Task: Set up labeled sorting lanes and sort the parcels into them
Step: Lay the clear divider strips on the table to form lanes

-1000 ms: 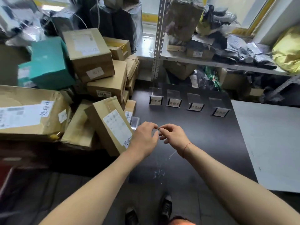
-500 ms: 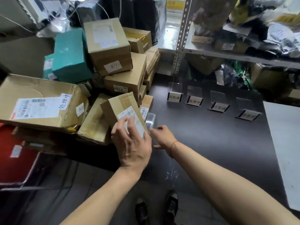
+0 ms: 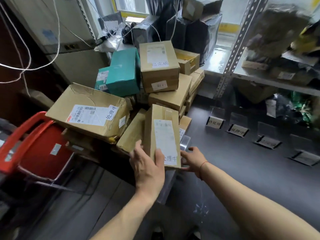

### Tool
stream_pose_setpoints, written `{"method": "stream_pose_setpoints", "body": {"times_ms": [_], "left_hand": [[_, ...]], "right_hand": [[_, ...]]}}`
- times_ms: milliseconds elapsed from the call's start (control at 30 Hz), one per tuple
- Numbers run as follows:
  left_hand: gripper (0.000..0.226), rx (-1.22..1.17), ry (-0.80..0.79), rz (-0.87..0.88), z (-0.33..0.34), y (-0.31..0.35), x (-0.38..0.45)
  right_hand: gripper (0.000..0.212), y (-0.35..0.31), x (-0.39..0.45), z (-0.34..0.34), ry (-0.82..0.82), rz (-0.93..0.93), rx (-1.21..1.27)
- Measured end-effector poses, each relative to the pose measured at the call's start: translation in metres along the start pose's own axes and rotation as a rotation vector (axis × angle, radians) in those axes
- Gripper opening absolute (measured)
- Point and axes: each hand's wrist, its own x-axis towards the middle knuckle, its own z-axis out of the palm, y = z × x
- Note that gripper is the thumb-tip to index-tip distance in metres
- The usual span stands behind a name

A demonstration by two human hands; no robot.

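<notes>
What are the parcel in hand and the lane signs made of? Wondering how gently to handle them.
Parcel: brown corrugated cardboard, matte, creased edges, clear tape, paper label. Lane signs: likely clear acrylic stands, glossy and see-through above paper inserts.

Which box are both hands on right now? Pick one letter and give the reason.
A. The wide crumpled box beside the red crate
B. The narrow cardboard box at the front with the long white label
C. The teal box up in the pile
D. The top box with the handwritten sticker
B. The left hand lies on the lower left of the narrow cardboard box and the right hand touches its lower right edge; no hand touches the other boxes.
</notes>
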Motion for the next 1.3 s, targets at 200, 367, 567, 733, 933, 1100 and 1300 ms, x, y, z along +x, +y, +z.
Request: {"method": "stream_pose_setpoints", "body": {"times_ms": [200,367,567,733,933,1100,1300], "left_hand": [[0.039,0.156,0.074,-0.012,-0.058,0.005,0.06],[0.026,0.499,0.141,0.111,-0.062,-0.004,0.07],[0.012,0.78,0.444,0.518,-0.059,-0.017,0.068],[0.05,0.819,0.075,0.761,-0.034,-0.015,0.046],[0.046,0.843,0.04,0.717,-0.05,-0.026,0.06],[0.024,0.446,0.156,0.93,-0.026,-0.021,0.028],[0.044,0.376,-0.692,0.075,0.047,-0.033,-0.011]], "right_hand": [[0.051,-0.002,0.003,0.006,0.036,-0.01,-0.115],[0.041,0.0,0.005,0.011,0.074,-0.039,-0.177],[0.057,0.004,0.0,0.02,0.065,-0.028,-0.205],[0.074,0.014,-0.005,0.026,0.018,-0.006,-0.205],[0.069,0.015,-0.006,0.022,0.0,-0.056,-0.195],[0.077,0.014,-0.013,0.014,-0.106,0.032,0.047],[0.088,0.037,-0.019,-0.015,-0.225,0.076,0.249]]}}
